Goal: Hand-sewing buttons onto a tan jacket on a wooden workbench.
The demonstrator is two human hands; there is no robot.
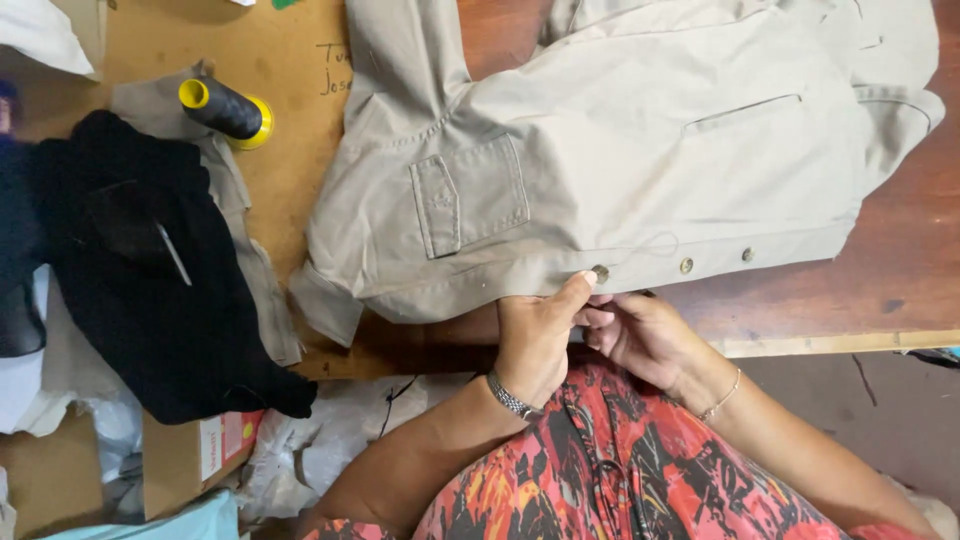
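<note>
The khaki shirt (620, 170) lay spread on the worktop (900, 270) — its near hem pinched at a button (600, 273) by the left hand (535, 340), grip clamped; the right hand (645, 335) pinched the hem beside it.

shirt (620, 150): matt khaki cloth | button (600, 273): glossy | table (900, 260): smooth reddish wood

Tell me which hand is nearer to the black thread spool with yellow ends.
Left. The left hand pinches the beige shirt hem, on the side toward the thread spool; the right hand sits just beyond it, farther away.
</note>
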